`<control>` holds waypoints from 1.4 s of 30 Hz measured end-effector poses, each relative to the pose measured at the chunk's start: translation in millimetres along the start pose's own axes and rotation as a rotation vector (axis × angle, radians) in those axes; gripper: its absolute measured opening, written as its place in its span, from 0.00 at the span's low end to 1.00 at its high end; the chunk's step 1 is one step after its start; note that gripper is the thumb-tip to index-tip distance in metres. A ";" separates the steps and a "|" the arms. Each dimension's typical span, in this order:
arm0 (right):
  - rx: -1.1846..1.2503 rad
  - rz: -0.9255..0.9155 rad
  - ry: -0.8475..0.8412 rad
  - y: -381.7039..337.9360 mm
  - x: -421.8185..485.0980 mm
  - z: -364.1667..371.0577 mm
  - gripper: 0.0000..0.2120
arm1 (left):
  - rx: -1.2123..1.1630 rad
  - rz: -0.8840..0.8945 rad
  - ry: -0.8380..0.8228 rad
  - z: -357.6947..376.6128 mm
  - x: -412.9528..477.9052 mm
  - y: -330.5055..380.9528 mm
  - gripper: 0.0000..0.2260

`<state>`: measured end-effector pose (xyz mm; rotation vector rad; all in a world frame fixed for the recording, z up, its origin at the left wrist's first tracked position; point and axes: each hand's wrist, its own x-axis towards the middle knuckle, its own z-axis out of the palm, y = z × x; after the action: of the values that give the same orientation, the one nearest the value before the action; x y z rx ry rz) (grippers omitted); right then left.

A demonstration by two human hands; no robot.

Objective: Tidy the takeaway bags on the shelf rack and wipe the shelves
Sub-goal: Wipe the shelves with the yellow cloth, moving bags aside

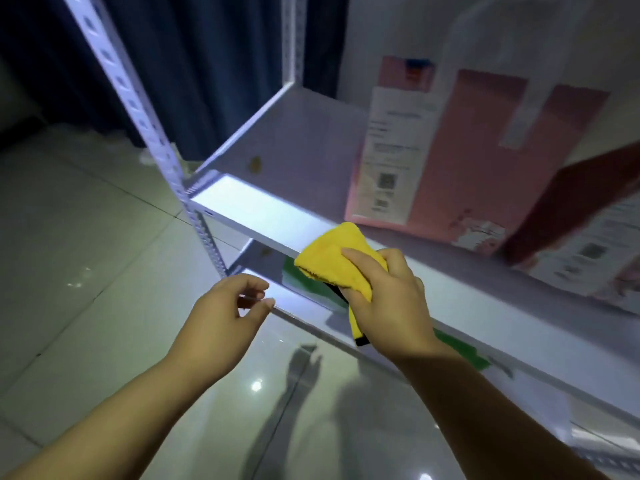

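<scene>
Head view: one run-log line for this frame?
right hand: grips yellow cloth near shelf front edge | left hand: loosely curled, holds nothing | pink bag: upright on shelf | brown spot: on shelf

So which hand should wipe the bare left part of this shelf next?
Right: the right hand grips the yellow cloth at the front edge of the shelf; the left hand hangs lower, holding nothing.

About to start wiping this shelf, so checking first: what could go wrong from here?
The pink bag stands just behind the yellow cloth in the right hand; a wide stroke may knock it over. The dark red bag beside it looks tilted and might slide. The brownish spot near the left end of the shelf could be missed.
</scene>
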<state>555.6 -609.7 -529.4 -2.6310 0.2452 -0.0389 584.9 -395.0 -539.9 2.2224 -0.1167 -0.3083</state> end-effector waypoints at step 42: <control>-0.435 0.235 0.040 -122.4 236.7 115.4 0.18 | -0.194 0.016 0.401 -109.1 162.7 -22.0 0.11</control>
<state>817.0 -492.3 -576.0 -3.0117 0.6384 0.0469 769.8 -329.4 -521.6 2.0457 0.1083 0.1330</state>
